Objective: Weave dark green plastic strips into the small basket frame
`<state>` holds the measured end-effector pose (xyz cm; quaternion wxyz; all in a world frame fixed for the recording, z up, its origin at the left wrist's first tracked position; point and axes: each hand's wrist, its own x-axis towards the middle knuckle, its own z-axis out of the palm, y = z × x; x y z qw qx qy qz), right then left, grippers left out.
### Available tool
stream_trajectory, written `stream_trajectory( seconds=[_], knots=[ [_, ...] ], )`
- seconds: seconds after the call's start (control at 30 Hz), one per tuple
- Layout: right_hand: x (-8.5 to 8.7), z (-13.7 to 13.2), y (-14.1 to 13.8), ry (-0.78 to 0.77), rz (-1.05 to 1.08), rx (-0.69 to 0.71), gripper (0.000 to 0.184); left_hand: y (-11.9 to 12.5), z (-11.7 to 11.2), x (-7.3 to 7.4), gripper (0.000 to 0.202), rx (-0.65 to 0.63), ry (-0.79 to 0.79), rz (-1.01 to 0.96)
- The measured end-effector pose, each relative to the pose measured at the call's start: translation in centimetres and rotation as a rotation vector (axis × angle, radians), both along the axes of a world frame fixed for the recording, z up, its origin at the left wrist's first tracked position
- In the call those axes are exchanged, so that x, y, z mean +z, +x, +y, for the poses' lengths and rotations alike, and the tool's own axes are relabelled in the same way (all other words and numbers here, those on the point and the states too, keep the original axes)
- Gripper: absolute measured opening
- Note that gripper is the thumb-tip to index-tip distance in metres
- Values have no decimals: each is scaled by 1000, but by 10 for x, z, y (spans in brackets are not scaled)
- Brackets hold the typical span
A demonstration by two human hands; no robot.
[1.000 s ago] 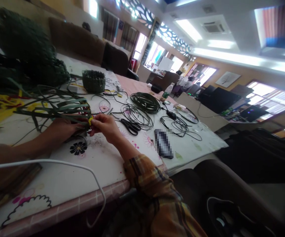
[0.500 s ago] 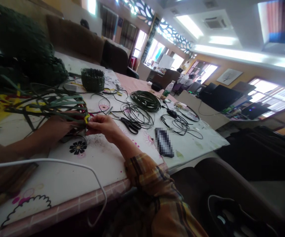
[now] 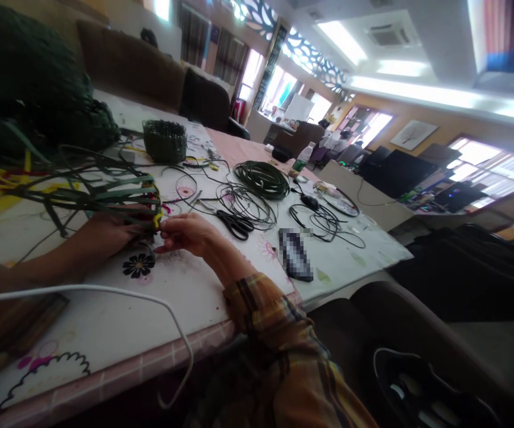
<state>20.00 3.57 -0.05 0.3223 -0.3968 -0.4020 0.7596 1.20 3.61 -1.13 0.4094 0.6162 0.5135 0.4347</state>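
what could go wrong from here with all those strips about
The loose green strips by the left hand could tangle. The white cable, crossing in front of the left arm, might snag a sleeve. The scissors lie beside thin loops, so lifting them could drag a loop along.

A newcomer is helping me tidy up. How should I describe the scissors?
Start at the flower-patterned white tablecloth. Look just right of the person's right hand, beside the loose thin loops. The scissors are black-handled, rigid, unlike those stringy strands.

Green strips smooth, plastic-looking; sleeve matt cloth.
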Motion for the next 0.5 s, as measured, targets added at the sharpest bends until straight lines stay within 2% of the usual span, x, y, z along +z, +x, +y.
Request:
stream_trajectory(
  seconds=[0.17, 0.27, 0.37, 0.5],
  knots=[
    [1, -3, -7, -9, 2, -73, 22, 1, -4, 14, 42, -71, -123, 55],
    [0, -5, -10, 22, 23, -101, 21, 1, -2, 20, 42, -81, -146, 50],
    [-2, -5, -12, 82, 73, -127, 18, -4, 2, 19, 42, -84, -111, 50],
    [-2, -4, -12, 100, 98, -151, 18, -13, 7, 12, 49, -196, -97, 45]
  ],
)
